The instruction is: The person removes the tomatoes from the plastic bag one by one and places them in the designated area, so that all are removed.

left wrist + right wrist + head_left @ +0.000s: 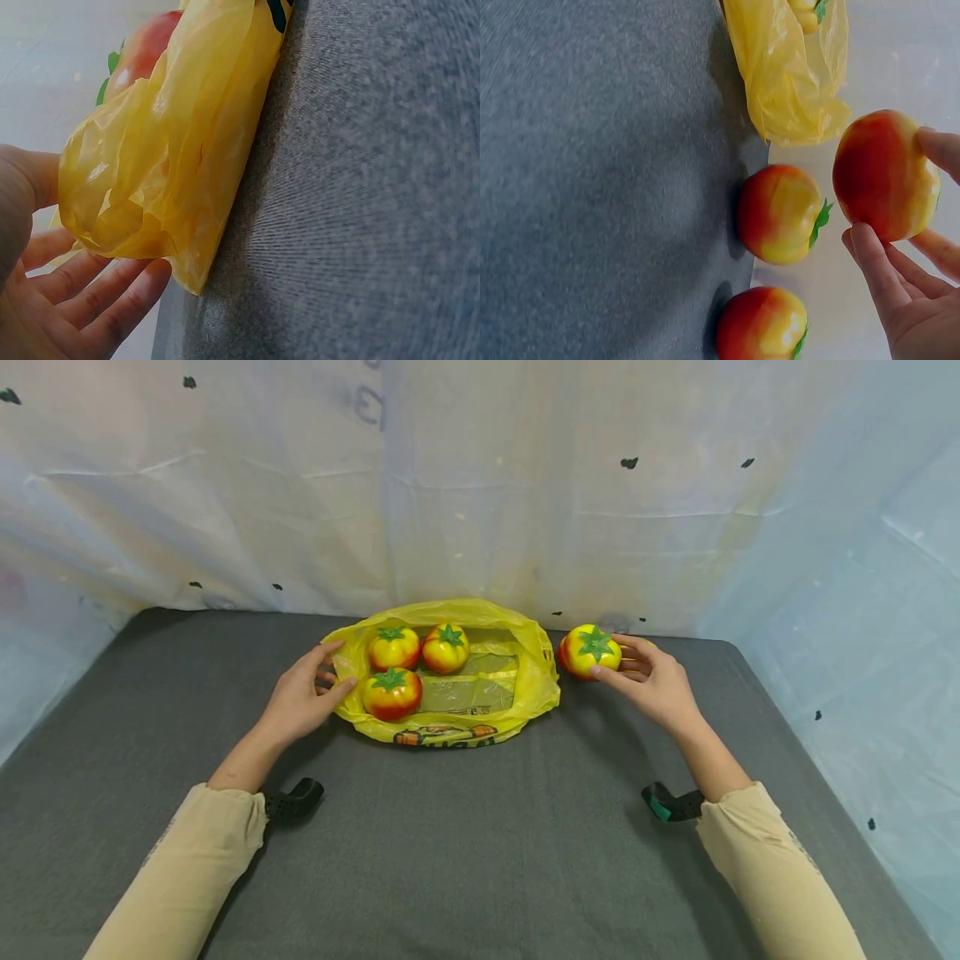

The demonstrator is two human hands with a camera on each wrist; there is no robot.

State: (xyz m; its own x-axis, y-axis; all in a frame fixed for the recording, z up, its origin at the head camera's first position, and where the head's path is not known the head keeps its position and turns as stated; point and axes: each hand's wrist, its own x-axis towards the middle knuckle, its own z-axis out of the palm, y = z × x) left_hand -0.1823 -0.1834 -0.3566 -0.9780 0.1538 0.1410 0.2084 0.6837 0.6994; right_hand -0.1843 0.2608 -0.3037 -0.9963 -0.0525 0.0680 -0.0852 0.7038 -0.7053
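Note:
A yellow plastic bag (pixel 538 681) lies open-mouthed at the back of the table. Inside its left half are three glossy red-and-yellow toy tomatoes (pixel 392 695) with green star-shaped leaves. My left hand (pixel 298 695) holds the bag's left edge, thumb and fingers around the yellow film (pixel 112 180). To the right of the bag, my right hand (pixel 662 687) grips another toy tomato (pixel 881 176) between thumb and fingertips, raised off the table. Below it, two more toy tomatoes (pixel 776 214) rest on the table, mostly hidden by the hand and held tomato in the head view.
Dark grey cloth covers the table (pixel 465 843). Pale plastic sheeting (pixel 480 510) with dark spots rises right behind the bag and along the sides. A black wrist mount (pixel 296 799) sticks out from the left sleeve, and another (pixel 675 803) from the right.

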